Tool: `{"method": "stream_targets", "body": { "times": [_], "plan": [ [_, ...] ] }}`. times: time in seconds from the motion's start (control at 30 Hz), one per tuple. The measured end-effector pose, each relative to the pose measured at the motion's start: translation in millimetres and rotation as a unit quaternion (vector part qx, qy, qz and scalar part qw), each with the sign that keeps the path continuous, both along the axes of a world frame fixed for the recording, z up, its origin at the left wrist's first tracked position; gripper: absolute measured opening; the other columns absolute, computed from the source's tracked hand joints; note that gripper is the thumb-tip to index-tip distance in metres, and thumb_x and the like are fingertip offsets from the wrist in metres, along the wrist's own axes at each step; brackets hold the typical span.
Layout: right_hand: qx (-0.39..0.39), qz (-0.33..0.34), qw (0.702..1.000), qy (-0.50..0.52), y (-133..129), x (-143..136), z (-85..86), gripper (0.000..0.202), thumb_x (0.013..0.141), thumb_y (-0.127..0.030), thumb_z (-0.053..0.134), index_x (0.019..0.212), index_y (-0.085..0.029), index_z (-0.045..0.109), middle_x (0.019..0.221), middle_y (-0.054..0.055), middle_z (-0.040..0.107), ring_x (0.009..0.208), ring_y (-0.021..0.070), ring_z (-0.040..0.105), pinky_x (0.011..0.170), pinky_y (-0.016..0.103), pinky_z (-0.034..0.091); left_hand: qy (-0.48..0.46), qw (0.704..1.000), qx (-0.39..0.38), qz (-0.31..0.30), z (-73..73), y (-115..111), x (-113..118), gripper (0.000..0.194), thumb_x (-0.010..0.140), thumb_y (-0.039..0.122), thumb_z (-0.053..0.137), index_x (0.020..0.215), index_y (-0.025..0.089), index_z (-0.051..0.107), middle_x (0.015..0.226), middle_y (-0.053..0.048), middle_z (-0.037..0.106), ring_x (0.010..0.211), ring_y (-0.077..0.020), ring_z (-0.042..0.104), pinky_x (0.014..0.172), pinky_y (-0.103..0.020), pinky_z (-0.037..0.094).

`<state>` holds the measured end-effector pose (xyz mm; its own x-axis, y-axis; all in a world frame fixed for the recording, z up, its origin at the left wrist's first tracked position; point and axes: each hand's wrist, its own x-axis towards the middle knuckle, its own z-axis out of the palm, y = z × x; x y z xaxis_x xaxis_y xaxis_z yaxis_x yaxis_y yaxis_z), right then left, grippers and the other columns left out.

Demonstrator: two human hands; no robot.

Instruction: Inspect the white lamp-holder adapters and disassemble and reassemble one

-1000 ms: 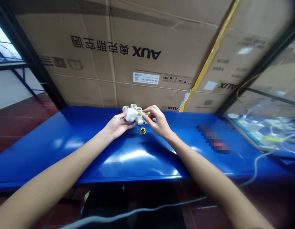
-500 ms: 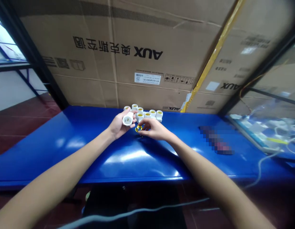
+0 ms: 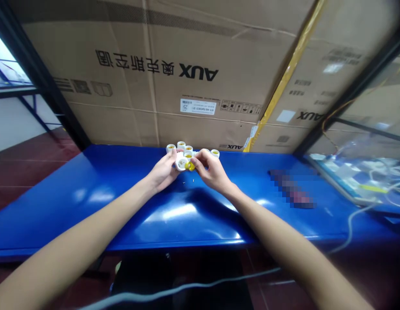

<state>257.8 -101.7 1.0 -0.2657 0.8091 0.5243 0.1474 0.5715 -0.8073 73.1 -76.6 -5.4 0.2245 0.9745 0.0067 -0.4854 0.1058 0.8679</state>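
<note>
A white round socket piece (image 3: 181, 162) is held in my left hand (image 3: 163, 173), its open face turned toward the camera. My right hand (image 3: 212, 170) pinches a small yellow ring-like part (image 3: 190, 165) at the right edge of that socket. Just behind both hands stand several white cups with yellow insides, among them one at the left (image 3: 171, 148) and one at the right (image 3: 215, 153). My right fingers partly cover the cups between. Two tiny bright bits lie on the blue table (image 3: 174, 224) in front of the hands.
A large cardboard box (image 3: 122, 86) with a yellow tape strip (image 3: 283, 77) rises behind the table. To the right lie a blurred dark-red object (image 3: 292, 189) and a tray (image 3: 338, 181) with white items and cables. A pale cable (image 3: 187, 285) crosses below the table's front edge.
The white socket in my left hand has moved right. My right hand has raised the yellow part to the socket's edge. Two tiny bits now show on the table.
</note>
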Motion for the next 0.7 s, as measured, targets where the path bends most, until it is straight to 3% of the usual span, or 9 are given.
{"method": "stream_targets", "body": {
  "times": [0.13, 0.27, 0.37, 0.5, 0.7],
  "plan": [
    [0.054, -0.047, 0.994, -0.084, 2, -1, -4.9, 0.027, 0.107, -0.042, 0.059, 0.086, -0.026, 0.056, 0.085, 0.005, 0.068, 0.076, 0.0216, 0.061, 0.078, 0.038, 0.051, 0.032, 0.999, -0.022, 0.004, -0.3, -7, 5, 0.015, 0.106, 0.034, 0.071, 0.111, 0.021, 0.071, 0.106, -0.007, 0.077, 0.087, -0.0177, 0.075, 0.079, -0.031, 0.066],
    [0.067, -0.09, 0.987, -0.11, -3, 1, 2.2, 0.03, 0.108, -0.046, 0.057, 0.086, -0.026, 0.058, 0.082, 0.004, 0.067, 0.07, 0.0203, 0.056, 0.075, 0.037, 0.048, 0.05, 0.998, -0.033, 0.034, -3.2, -3, 6, 0.014, 0.108, 0.034, 0.067, 0.108, 0.02, 0.07, 0.102, -0.007, 0.076, 0.084, -0.0178, 0.074, 0.075, -0.03, 0.065],
    [0.083, -0.031, 0.982, -0.164, -15, 1, 7.8, 0.037, 0.108, -0.05, 0.059, 0.079, -0.025, 0.058, 0.074, 0.002, 0.062, 0.066, 0.0187, 0.051, 0.072, 0.035, 0.045, 0.033, 0.995, -0.039, 0.083, -6.7, 6, 6, 0.014, 0.108, 0.033, 0.066, 0.103, 0.02, 0.069, 0.099, -0.006, 0.075, 0.081, -0.0168, 0.072, 0.07, -0.028, 0.061],
    [0.08, 0.049, 0.975, -0.199, -25, -3, 3.9, 0.043, 0.108, -0.047, 0.06, 0.072, -0.024, 0.058, 0.066, 0.0, 0.055, 0.062, 0.0164, 0.043, 0.071, 0.034, 0.04, -0.004, 0.994, -0.018, 0.104, -8.7, 14, 5, 0.02, 0.112, 0.034, 0.059, 0.103, 0.019, 0.068, 0.098, -0.007, 0.074, 0.083, -0.0181, 0.072, 0.071, -0.03, 0.061],
    [-0.006, 0.075, 0.982, -0.175, -19, -5, 4.6, 0.039, 0.099, -0.049, 0.076, 0.071, -0.024, 0.064, 0.065, -0.001, 0.057, 0.064, 0.0156, 0.045, 0.071, 0.031, 0.04, -0.004, 0.993, -0.019, 0.116, -9.0, 20, -1, 0.022, 0.114, 0.035, 0.056, 0.103, 0.019, 0.068, 0.097, -0.005, 0.074, 0.086, -0.0192, 0.073, 0.075, -0.032, 0.063]
  ]
}}
